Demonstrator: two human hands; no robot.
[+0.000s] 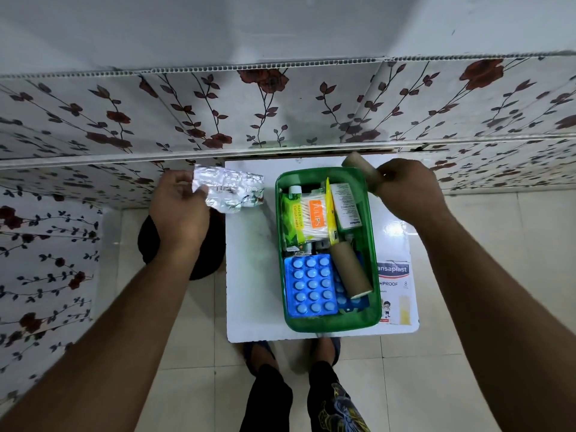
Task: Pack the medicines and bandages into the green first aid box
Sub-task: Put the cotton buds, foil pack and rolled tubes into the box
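Observation:
The green first aid box [374, 307] stands open on a small white table [252, 275]. Inside lie a blue blister pack of tablets [311, 285], a brown bandage roll [350, 271], a cotton swab packet [307, 218], and a white tube box [344, 205]. My left hand [179, 210] holds a silver foil medicine strip [230, 190] up left of the box. My right hand [405, 188] grips a second brown bandage roll [361, 171] above the box's far right corner. A Hansaplast plaster pack [397, 291] lies on the table, right of the box.
A floral-patterned wall panel [218, 113] rises just behind the table. A dark round stool [187, 244] sits left of the table under my left hand. My feet [293, 353] stand on the tiled floor at the table's near edge.

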